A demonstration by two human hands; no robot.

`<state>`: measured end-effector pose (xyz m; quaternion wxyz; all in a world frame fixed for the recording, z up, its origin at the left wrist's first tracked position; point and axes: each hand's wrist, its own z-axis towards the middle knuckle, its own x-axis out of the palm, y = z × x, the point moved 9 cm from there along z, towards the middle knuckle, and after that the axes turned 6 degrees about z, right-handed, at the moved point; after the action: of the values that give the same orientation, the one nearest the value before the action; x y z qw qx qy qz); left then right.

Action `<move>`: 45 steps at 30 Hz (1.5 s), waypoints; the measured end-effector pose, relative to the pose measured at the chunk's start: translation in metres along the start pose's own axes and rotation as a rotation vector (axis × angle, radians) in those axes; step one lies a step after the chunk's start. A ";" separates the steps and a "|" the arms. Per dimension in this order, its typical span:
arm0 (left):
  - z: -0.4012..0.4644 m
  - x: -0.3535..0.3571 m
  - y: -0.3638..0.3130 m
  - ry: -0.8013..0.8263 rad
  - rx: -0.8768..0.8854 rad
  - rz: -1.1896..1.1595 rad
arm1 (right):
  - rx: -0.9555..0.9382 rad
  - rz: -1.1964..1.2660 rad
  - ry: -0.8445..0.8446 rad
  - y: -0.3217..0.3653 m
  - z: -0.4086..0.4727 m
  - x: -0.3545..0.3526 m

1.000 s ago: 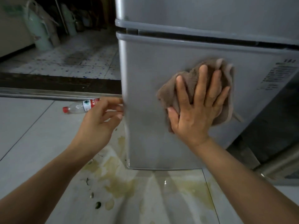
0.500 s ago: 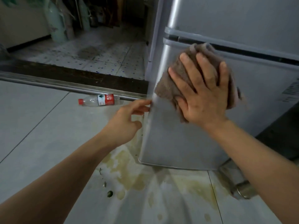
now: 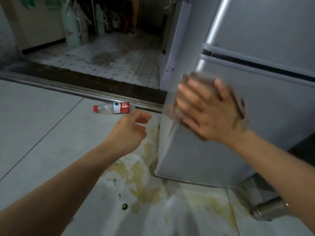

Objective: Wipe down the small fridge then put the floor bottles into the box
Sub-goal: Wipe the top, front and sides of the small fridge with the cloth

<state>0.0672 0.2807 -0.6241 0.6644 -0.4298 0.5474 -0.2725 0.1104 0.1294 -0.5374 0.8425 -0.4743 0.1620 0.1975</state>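
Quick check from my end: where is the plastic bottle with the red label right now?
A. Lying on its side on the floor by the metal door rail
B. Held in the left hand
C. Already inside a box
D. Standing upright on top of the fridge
A: the bottle lies on its side on the floor tiles against the metal rail, just beyond the left hand, which holds nothing and does not touch it.

Pale tiled floor [image 3: 42,133], with a bottle [image 3: 113,108] lying on its side at eleven o'clock, the fridge [image 3: 196,159] standing at three, yellowish stains [image 3: 139,176] spread at six.
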 end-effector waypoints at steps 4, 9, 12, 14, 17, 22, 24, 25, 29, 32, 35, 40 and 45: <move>0.005 0.002 0.011 -0.020 -0.033 -0.001 | 0.045 -0.038 -0.054 -0.016 0.019 -0.011; 0.010 0.015 0.027 0.019 -0.069 0.013 | 0.022 -0.014 -0.085 0.036 0.003 0.006; 0.011 0.019 0.034 0.023 -0.071 0.038 | -0.036 -0.009 -0.087 0.080 -0.021 0.025; 0.009 0.017 0.038 0.013 -0.082 0.054 | -0.038 0.042 -0.087 0.102 -0.032 0.038; 0.003 0.015 0.040 0.003 -0.090 0.080 | -0.033 0.139 0.047 0.127 -0.040 0.063; -0.005 0.020 0.032 0.014 -0.071 0.070 | -0.116 0.302 0.333 0.145 -0.073 0.082; -0.006 0.025 0.027 0.008 -0.063 0.083 | -0.211 0.316 0.226 0.127 -0.083 0.064; -0.006 0.028 0.025 0.005 -0.059 0.096 | -0.221 0.281 0.188 0.113 -0.084 0.055; -0.004 0.050 0.011 0.023 -0.016 0.140 | -0.052 0.152 0.028 0.038 -0.077 0.025; 0.002 0.068 0.000 0.009 0.015 0.125 | 0.186 0.100 -0.067 -0.012 -0.075 0.012; 0.008 0.077 -0.009 -0.058 0.059 0.080 | 0.243 0.055 -0.089 -0.002 -0.090 0.020; 0.011 0.076 -0.013 -0.255 0.059 0.165 | -0.055 0.009 0.075 0.062 -0.156 0.060; 0.008 0.079 -0.016 -0.273 0.106 0.240 | -0.180 0.037 0.162 0.060 -0.182 0.065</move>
<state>0.0967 0.2101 -0.6491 0.7820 -0.3590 0.4842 -0.1588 0.1216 0.0124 -0.7021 0.7771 -0.5591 0.2197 0.1878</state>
